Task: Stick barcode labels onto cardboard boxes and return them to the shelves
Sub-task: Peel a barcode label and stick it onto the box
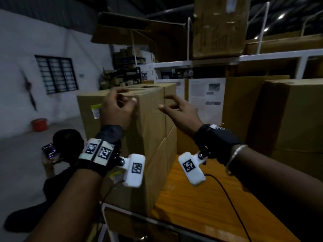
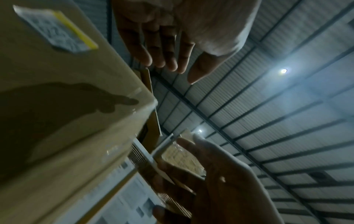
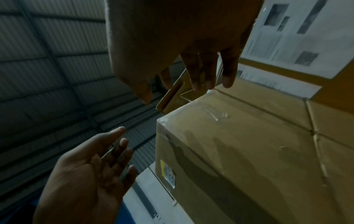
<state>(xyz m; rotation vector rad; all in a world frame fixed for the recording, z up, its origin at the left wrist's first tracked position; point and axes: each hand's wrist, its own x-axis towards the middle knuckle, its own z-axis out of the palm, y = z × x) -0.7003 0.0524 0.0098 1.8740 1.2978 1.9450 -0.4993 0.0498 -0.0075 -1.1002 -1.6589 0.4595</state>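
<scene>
Both hands hover empty at the upper corner of the cardboard box (image 1: 148,123) standing on the orange shelf (image 1: 201,203): the left hand (image 1: 116,109) with fingers loosely curled, the right hand (image 1: 178,110) loosely spread, neither touching it. A yellow-edged barcode label (image 1: 95,111) already sits on its left face, so the step looks like gripping the box by two sides to shelve it. Neighbouring cartons (image 1: 286,117) crowd its right side, and a seated person (image 1: 68,142) with a phone (image 1: 50,152) sits low on the left
</scene>
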